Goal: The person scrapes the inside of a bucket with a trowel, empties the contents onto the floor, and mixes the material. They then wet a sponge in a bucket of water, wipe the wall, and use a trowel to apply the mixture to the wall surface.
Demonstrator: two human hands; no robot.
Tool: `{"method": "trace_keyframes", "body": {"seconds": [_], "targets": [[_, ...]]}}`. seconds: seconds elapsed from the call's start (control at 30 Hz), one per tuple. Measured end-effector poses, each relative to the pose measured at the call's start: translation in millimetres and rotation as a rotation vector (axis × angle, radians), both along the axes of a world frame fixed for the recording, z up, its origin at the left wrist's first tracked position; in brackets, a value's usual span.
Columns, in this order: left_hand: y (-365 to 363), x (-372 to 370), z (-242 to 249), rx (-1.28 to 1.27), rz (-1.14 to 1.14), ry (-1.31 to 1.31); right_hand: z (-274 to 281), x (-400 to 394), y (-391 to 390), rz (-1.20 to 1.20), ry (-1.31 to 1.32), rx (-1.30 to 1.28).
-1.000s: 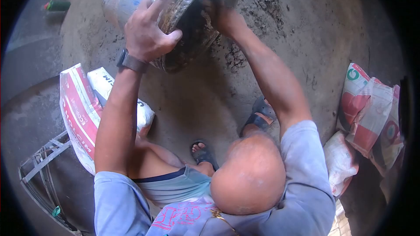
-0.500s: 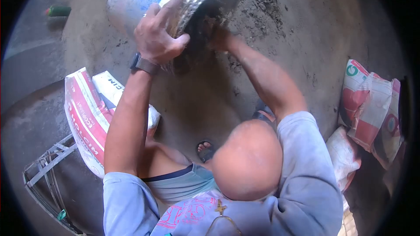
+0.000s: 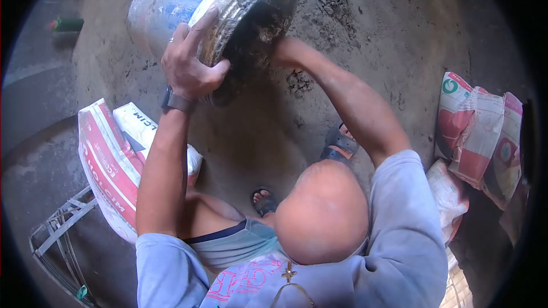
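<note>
At one bucket (image 3: 171, 0) are one left hand (image 3: 191, 68), one right hand (image 3: 284, 53).

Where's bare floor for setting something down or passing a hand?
Bare floor: between bucket and sandals, and from the right forearm out to the right bags. Crowded: the bucket's mouth, right hand reaching in and left hand gripping the rim; also the left side, with left bags and metal frame.
</note>
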State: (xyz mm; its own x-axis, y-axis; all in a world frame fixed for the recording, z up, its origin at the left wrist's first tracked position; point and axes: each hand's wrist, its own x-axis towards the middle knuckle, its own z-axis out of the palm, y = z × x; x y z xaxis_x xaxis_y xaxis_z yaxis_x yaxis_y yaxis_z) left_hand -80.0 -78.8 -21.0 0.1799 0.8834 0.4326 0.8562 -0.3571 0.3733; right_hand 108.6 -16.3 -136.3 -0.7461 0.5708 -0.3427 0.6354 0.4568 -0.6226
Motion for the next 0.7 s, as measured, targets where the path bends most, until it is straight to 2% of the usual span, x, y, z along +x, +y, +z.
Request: {"method": "trace_keyframes", "body": {"seconds": [0.03, 0.1, 0.17, 0.2, 0.27, 0.33, 0.37, 0.4, 0.43, 0.47, 0.63, 0.7], "targets": [[1, 0, -1, -0.001, 0.000, 0.000, -2, -3, 3, 0.000, 0.000, -0.001], [2, 0, -4, 0.005, 0.005, -0.021, -9, -10, -3, -0.304, -0.092, -0.331], [1, -1, -2, 0.015, -0.004, -0.016, -9, -12, -25, -0.258, -0.110, -0.379], [0, 0, -2, 0.023, -0.011, -0.014, -3, -12, -32, -0.092, -0.170, -0.273], [-3, 0, -2, 0.022, -0.020, -0.036, 10, 2, -34, 0.033, -0.163, -0.115], [-6, -2, -1, -0.006, -0.001, -0.024, 24, 1, -1, 0.036, -0.242, -0.020], [-5, -3, -2, -0.013, -0.007, -0.015, 25, -4, 9, -0.110, -0.257, 0.050], [-5, -3, -3, -0.009, -0.043, -0.051, -18, -16, 39, -0.076, -0.329, 0.093], [-5, -2, -3, -0.011, -0.086, -0.090, -20, -18, 46, -0.356, -0.014, 0.067], [-8, 0, 0, -0.069, -0.050, -0.057, -24, -23, 39, -0.375, -0.012, 0.055], [0, 1, 0, 0.051, -0.141, -0.083, -39, -57, -24, -0.111, 0.019, 0.445], [-4, 0, 1, 0.020, -0.088, -0.038, -64, -57, 3, -0.106, 0.327, 0.636]]}}
